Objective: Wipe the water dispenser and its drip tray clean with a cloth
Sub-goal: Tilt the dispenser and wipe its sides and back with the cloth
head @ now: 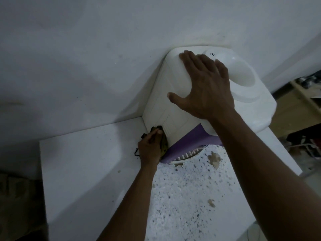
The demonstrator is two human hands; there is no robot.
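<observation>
The dispenser point(165, 105), at the worktop's point(78, 162) far side, was steadied by the right hand point(206, 89), fingers point(190, 60) spread flat on top, while the cloth point(164, 145), gripped by the left hand point(150, 150), was pressed low on its left side; the drip tray point(187, 154), just right, was judged next.

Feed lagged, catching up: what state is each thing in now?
water dispenser: upright, no bottle in its top socket.
cloth: bunched, pressed against the dispenser's lower side.
left hand: grips the cloth.
right hand: flat, fingers spread on the dispenser's top.
drip tray: in place, partly hidden.
speckled surface: brown stains near the tray.
</observation>
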